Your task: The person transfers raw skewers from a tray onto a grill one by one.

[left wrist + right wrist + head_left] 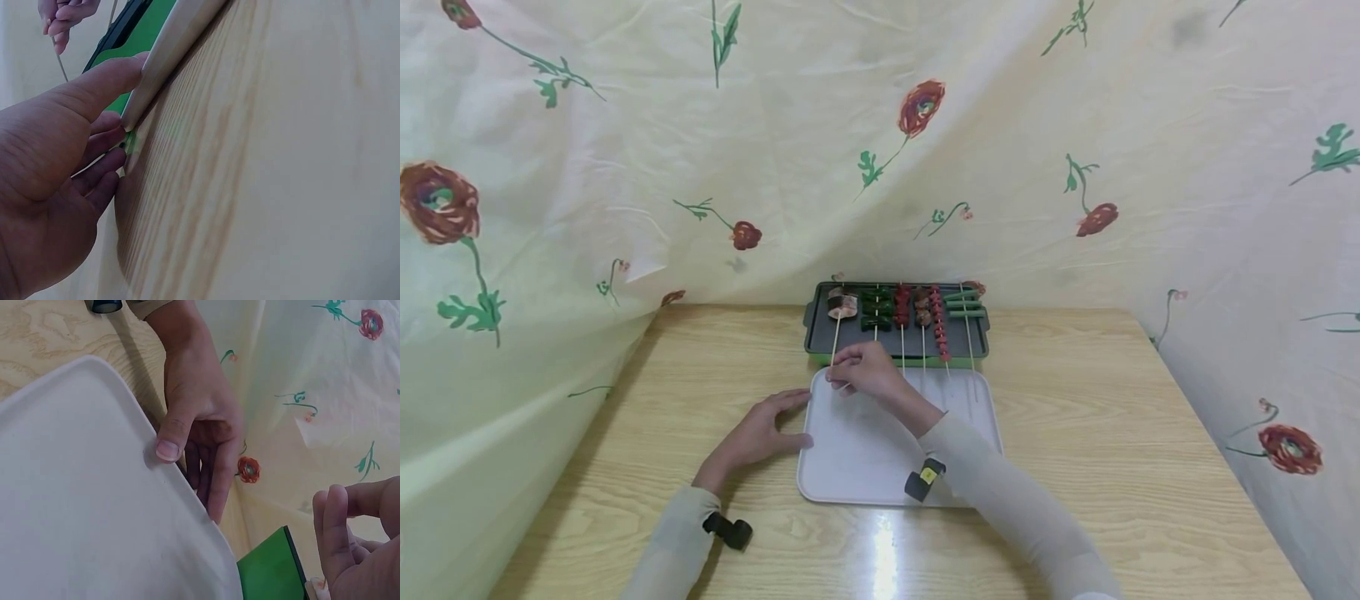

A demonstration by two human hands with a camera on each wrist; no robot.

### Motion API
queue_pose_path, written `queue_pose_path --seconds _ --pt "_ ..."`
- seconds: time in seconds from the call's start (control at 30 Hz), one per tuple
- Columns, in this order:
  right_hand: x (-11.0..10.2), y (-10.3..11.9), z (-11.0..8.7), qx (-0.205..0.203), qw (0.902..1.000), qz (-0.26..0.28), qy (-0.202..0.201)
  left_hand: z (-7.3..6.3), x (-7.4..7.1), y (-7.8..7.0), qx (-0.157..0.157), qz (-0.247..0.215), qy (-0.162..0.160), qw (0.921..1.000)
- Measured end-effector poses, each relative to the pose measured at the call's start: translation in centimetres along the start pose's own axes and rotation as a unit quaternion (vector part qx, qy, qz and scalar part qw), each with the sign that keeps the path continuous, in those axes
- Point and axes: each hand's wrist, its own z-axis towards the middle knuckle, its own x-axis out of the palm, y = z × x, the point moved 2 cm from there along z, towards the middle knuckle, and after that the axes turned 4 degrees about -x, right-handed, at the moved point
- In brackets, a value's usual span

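In the head view my right hand (871,371) pinches the wooden stick of the leftmost skewer, which carries pale, dark-edged slices (842,303). Those slices lie on the left end of a dark griddle (816,332). My left hand (758,432) touches the left edge of a white tray (857,462) in front of the griddle. In the right wrist view, the left hand's thumb (170,440) lies on the tray's rim and its fingers extend along the outside. The right hand (365,544) has thumb and fingertips together; the stick is hard to see there.
Right of the slices lie skewers of dark green pieces (877,310), red chunks (902,308), brown chunks (922,310), small red pieces (937,321) and green stalks (964,307). Several sticks overhang the tray. Flowered cloth (820,167) hangs behind the wooden table (1075,417).
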Motion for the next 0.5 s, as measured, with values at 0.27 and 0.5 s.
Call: queue_pose_path --seconds 0.27,0.5 --pt "-0.2 0.0 -0.7 0.006 0.9997 -0.025 -0.002 0.0 0.1 -0.1 -0.009 0.001 -0.001 1.0000" --pt "-0.2 -0.4 -1.6 0.012 0.9995 -0.028 0.001 -0.2 0.1 -0.4 -0.002 0.001 -0.003 1.0000"
